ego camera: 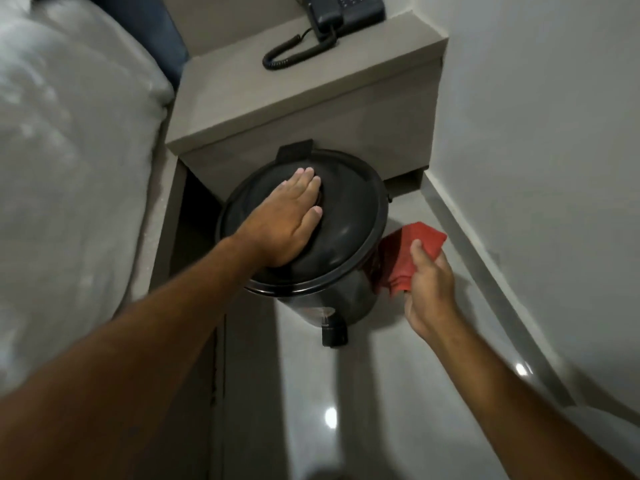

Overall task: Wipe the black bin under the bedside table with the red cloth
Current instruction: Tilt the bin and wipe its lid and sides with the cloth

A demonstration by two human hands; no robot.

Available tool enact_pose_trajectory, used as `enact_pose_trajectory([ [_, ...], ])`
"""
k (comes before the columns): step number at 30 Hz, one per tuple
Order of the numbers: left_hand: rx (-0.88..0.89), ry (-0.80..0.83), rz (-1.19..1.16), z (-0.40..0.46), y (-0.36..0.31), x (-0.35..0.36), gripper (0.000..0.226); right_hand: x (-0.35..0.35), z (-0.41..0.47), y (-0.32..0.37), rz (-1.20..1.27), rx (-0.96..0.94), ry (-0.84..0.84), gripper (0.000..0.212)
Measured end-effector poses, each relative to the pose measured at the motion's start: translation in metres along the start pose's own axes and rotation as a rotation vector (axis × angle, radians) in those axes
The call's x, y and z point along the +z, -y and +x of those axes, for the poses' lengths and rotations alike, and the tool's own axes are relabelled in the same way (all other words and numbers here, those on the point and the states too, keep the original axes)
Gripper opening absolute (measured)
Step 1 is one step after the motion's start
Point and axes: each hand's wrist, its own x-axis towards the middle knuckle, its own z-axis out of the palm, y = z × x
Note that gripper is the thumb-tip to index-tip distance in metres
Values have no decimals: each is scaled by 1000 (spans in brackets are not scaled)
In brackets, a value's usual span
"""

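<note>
Bin wipe, side wall stage: one bin, one cloth, two hands working.

The left hand (289, 216) is lying flat and open on the lid (346, 216) of the black bin (322, 299), clamped on nothing, pinning it; the right hand (427, 285) is closing thumb and fingers on the red cloth (407, 254), pressing it to the bin wall just beside that grip. The bin is standing on the floor (381, 393), its rear tucked under the bedside table (304, 98). Risks, as judged: the bin may be skidding or tipping if the flat palm eases off (glossy floor); the cloth may be slipping from a light pinch; a knee could be treading the pedal (334, 332) below the palm. Count: one bin, one lid, one pedal, one cloth, one telephone (346, 10), two hands.
</note>
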Motion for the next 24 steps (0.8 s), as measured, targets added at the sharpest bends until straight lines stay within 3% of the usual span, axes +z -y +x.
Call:
enact_pose_trajectory([
  [5, -65, -74, 43, -8, -19, 8, 58, -40, 15, 25, 58, 37, -167, 22],
  [7, -76, -17, 41, -13, -26, 16, 77, -51, 22, 33, 121, 91, -209, 16],
  [9, -45, 54, 184, -15, -33, 23, 106, -55, 26, 36, 161, 135, -206, 24],
  [12, -47, 61, 279, -13, -44, 26, 119, -52, 23, 33, 171, 134, -168, 35],
  [17, -81, 3, 141, -16, -34, 10, 117, -46, 16, 28, 124, 156, -123, 49],
  [21, -209, -149, -114, -23, 1, -19, 106, -36, 4, 40, 49, 118, -52, 31],
  [24, -236, -239, -255, -32, 15, -27, 79, -16, -12, 51, -75, -1, 67, 26],
])
